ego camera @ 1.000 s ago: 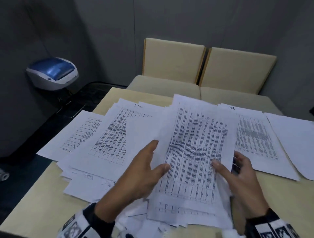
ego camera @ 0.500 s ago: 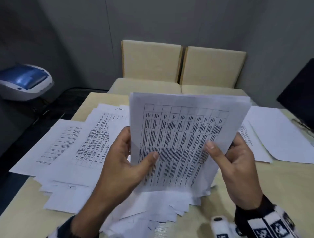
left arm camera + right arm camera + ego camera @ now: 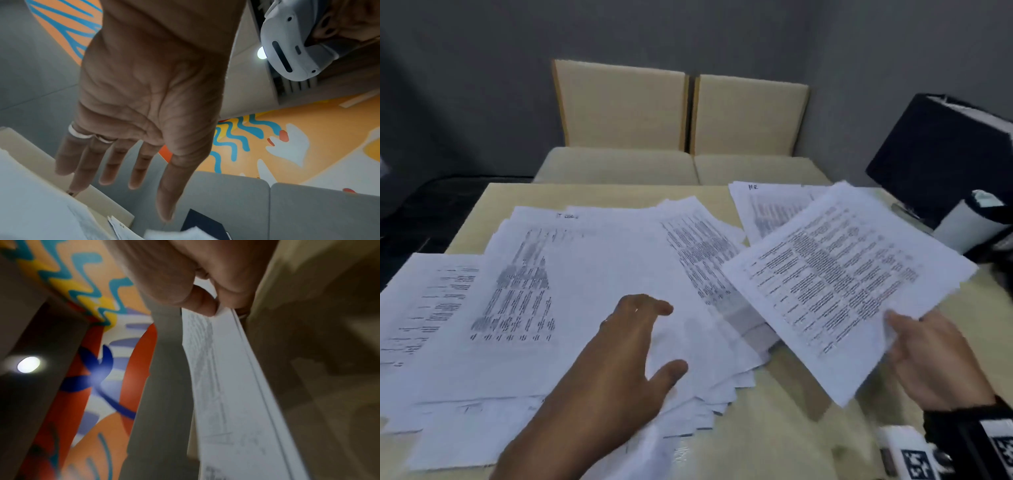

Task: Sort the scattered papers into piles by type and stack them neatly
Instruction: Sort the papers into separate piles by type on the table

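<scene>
A wide spread of printed sheets [image 3: 585, 291] covers the left and middle of the beige table [image 3: 774, 428]. My left hand [image 3: 640, 346] hovers over this spread with straight, splayed fingers [image 3: 115, 162] and holds nothing. My right hand [image 3: 924, 356] pinches a thin bundle of printed table sheets [image 3: 842, 284] at its near corner, thumb on top, and holds it tilted above the table's right side. In the right wrist view the bundle [image 3: 226, 386] runs edge-on away from the thumb [image 3: 203, 305]. A separate pile marked by hand at its top [image 3: 763, 205] lies at the far right, partly under the bundle.
Two beige padded seats [image 3: 681, 137] stand behind the table against a grey wall. A black box-like object [image 3: 935, 154] and a white cylinder [image 3: 962, 222] sit at the table's right edge. Bare tabletop shows at the near right.
Both hands held the bundle upright in front of me. Now the left hand has let go and dropped over the spread, while the right hand has swung the bundle right and down.
</scene>
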Available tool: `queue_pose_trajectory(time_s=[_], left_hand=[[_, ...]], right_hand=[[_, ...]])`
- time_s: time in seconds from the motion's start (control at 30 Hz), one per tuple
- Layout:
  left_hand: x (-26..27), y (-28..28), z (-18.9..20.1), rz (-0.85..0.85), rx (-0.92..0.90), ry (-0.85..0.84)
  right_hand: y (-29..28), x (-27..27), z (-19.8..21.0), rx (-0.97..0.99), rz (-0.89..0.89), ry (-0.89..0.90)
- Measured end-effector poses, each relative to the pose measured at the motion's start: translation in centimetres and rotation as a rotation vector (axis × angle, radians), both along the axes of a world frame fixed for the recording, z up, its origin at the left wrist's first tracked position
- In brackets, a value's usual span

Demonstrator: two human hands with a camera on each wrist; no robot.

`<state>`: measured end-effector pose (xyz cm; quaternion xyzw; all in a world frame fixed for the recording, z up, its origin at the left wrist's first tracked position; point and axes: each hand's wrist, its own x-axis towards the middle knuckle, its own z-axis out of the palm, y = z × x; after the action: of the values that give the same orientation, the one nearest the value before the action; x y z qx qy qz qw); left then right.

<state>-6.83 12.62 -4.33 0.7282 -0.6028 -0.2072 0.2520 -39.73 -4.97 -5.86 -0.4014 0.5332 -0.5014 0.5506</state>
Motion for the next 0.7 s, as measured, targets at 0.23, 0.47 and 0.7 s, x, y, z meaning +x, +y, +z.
queue_pose_trajectory(time_s=[0.23,0.47,0.7], left_hand=[[-0.9,-1.7,-1.2,-0.144,0.058,-0.003],[0.8,-3.6,-2.2,-0.072,0.073,-0.049],[3.7,-4.2,-2.5,-0.039,0.337,-0.170]], right_hand=[[3.5,-8.0,-3.4,0.375,-0.367,0.303],[5.5,-9.0,-3.3,0.393,-0.495,0.198],[6.4,-5.4,-0.7,0.048,-0.459,0.764]])
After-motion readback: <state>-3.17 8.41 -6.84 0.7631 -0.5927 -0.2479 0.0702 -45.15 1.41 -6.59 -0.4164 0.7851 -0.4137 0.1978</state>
